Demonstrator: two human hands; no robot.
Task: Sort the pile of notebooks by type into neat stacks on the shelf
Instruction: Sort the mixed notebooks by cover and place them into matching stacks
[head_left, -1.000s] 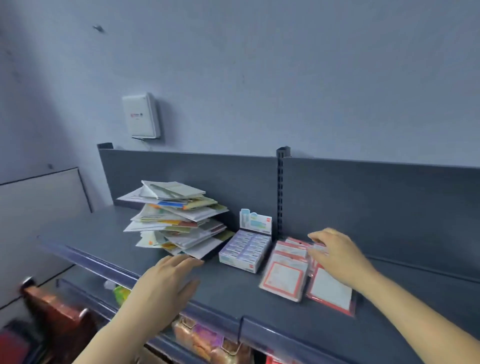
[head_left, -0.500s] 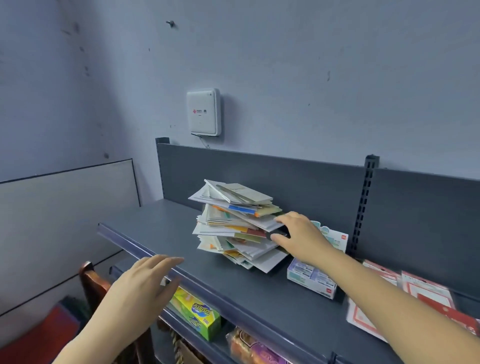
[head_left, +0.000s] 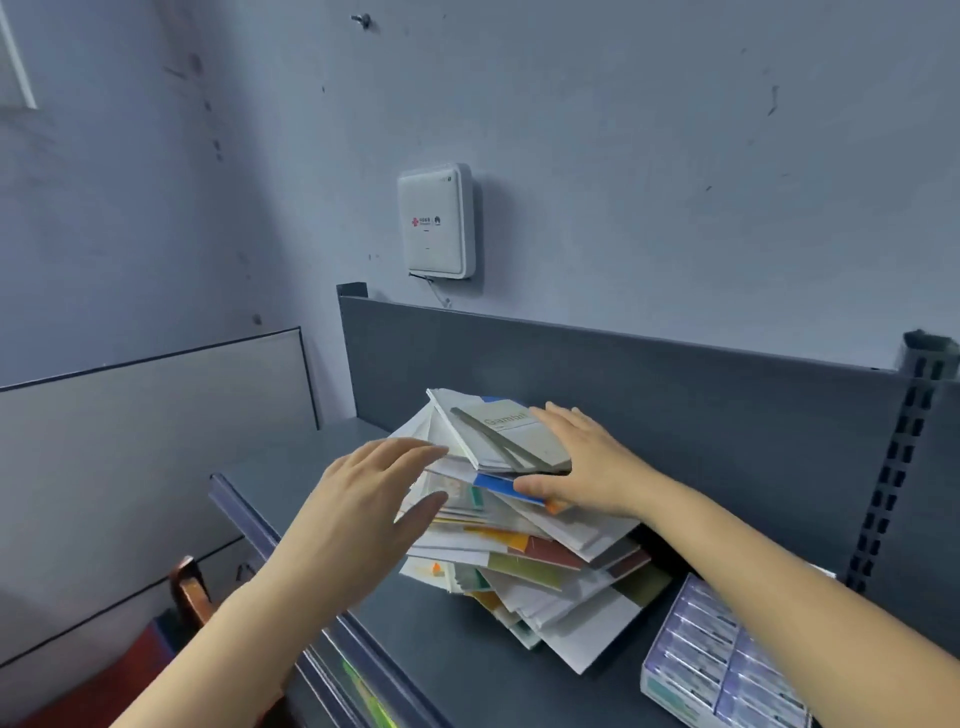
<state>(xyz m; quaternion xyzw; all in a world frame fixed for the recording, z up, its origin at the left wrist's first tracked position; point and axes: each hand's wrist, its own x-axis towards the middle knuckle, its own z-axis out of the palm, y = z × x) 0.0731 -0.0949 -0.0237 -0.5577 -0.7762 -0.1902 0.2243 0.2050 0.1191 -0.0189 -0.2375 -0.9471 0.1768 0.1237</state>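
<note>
The pile of notebooks (head_left: 519, 525) sits on the shelf (head_left: 457, 670), pushed towards the far back panel. It's a messy fan with corners poking out in every direction.

The right hand (head_left: 587, 462) is on the top notebook (head_left: 498, 431), a grey one. Its fingers lie flat and close together across the cover, and the thumb is tucked in at the near edge, so it's pinching that book. The thumb might be catching the blue-edged one underneath too; the view is too cramped there to say for sure. The left hand (head_left: 374, 499) is at the left side of the pile with fingers straight and a bit spread. It's blurry, so I can't tell if it's actually touching.

If I were doing this bit, I'd press that left palm against the side to steady the pile, then lift the grey one straight up instead of dragging it. The lower books are skewed enough to slide off towards the near edge.

For readable text, the grey cover says "Gambol", with the last letter partly under the fingers. The wall box (head_left: 436, 221) has a red logo plus tiny print I can't read. The box of small packs (head_left: 722, 660) near right isn't legible either.
</note>
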